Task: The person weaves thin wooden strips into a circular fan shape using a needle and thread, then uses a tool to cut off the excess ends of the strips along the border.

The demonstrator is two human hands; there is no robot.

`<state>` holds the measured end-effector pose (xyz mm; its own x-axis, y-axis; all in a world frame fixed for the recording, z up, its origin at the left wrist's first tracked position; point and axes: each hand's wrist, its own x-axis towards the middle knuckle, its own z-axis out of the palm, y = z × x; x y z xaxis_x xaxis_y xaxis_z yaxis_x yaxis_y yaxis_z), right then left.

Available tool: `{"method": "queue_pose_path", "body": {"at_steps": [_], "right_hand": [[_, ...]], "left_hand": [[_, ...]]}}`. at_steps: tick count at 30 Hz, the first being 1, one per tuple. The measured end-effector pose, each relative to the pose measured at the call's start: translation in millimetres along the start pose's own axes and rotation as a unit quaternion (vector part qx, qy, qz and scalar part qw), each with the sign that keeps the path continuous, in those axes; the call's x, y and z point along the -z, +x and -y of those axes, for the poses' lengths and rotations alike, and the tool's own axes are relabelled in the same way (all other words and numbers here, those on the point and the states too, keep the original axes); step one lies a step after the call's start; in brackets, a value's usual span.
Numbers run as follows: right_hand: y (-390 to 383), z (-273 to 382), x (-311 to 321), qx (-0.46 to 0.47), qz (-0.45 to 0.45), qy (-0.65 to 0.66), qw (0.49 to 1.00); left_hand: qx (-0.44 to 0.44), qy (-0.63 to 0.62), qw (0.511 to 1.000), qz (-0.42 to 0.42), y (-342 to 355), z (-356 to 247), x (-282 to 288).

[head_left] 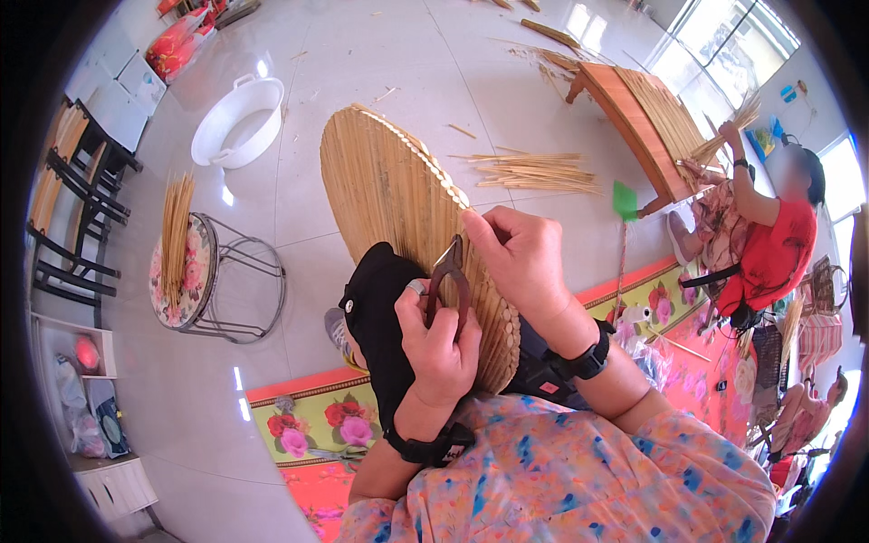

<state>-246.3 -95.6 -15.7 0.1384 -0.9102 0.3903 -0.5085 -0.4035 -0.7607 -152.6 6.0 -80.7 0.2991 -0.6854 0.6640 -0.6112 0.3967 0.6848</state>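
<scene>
Bright daylight pours in from the windows (pixel 724 41) at upper right, throwing white glare patches across the glossy floor (pixel 362 54). Shadows are soft. Straight lines bow near the dark round rim, and the far edges look smeared.

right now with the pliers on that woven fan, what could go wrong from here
1. The pliers in the left hand bite at the woven fan right beside the right hand, so a slip could pinch those fingertips.
2. The fan seems propped on a knee, held only by hand; a hard pull might twist it or snap strips near its edge.
</scene>
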Motion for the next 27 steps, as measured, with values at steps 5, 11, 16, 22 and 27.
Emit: {"method": "queue_pose_path", "body": {"at_steps": [5,11,16,22,27], "right_hand": [[-1,-4,-2,0.030,-0.015,0.012,0.999],[12,-15,0,-0.011,0.004,-0.066,0.998],[15,5,11,0.161,-0.063,-0.174,0.969],[-15,28,8,0.310,0.130,0.063,0.940],[-25,18,10,0.276,0.159,0.084,0.944]], "left_hand": [[0.027,-0.016,0.999,0.008,-3,-3,1],[-0.003,0.096,0.992,-0.083,-10,4,52],[0.014,0.025,1.000,-0.001,-2,4,71],[0.063,-0.040,0.994,0.080,-3,-11,86],[0.009,-0.013,0.993,0.114,-32,38,120]]}}
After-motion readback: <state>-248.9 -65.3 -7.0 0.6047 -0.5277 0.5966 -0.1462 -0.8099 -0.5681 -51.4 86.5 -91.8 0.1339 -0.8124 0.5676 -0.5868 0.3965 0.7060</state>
